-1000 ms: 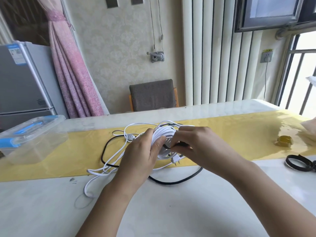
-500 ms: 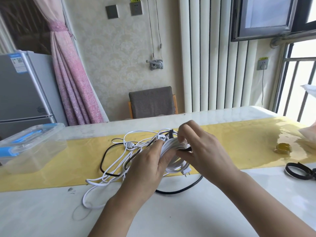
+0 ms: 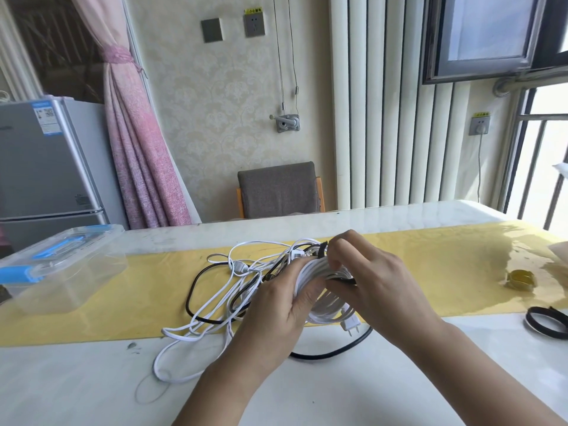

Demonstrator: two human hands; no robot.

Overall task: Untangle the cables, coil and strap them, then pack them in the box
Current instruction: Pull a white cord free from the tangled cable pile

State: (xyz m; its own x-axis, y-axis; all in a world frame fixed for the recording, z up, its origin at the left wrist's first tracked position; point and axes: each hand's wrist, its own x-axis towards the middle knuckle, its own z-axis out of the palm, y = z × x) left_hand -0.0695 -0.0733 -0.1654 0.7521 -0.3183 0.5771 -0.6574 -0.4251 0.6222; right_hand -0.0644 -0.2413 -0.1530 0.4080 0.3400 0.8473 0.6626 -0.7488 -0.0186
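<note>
My left hand [image 3: 281, 305] grips a coil of white cable [image 3: 325, 305] above the middle of the table, thumb pressed on its turns. My right hand [image 3: 368, 281] pinches a black strap [image 3: 321, 251] at the top of that coil. The coil's white plug [image 3: 350, 325] hangs at its lower right. To the left, loose white cable [image 3: 196, 330] and a black cable [image 3: 193, 290] lie tangled on the yellow runner [image 3: 430, 272]. The clear plastic box [image 3: 61, 272] with blue clips stands closed at the table's left end.
A second black strap loop [image 3: 545, 324] lies near the right edge. A small yellow tape roll [image 3: 521, 279] sits on the runner at the right. A brown chair [image 3: 278, 190] stands behind the white table [image 3: 368, 395], a grey fridge [image 3: 46, 167] to the left.
My right hand has moved from the coil's side to its top and now pinches the black strap there. The coil has been lifted and tilted in my left hand.
</note>
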